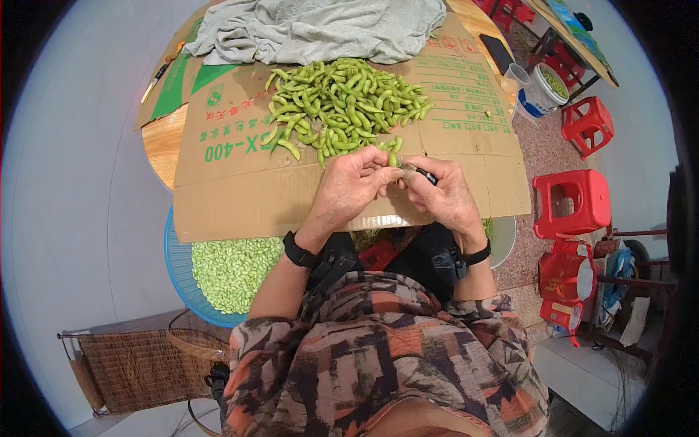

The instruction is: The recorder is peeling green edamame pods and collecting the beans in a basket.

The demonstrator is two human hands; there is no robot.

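A heap of green soybean pods (pixel 342 102) is spread over a flattened cardboard sheet (pixel 240 211) in front of me. At the near edge of the heap, my left hand (pixel 353 186) is closed in a pinch around a green soybean pod (pixel 394 154). My right hand (pixel 440 193) is closed on a small tool with a black handle (pixel 424 175); its working end is hidden between the fingers. Both hands meet just above the cardboard, their fingertips almost touching at the pod.
A blue basket (pixel 175 269) of shelled green beans (pixel 233 273) stands below the table's left side. Grey cloth (pixel 313 33) lies beyond the pods. At right are a white bucket (pixel 539 95), a clear cup (pixel 517 75) and red stools (pixel 575 204). A wicker chair (pixel 145 368) is lower left.
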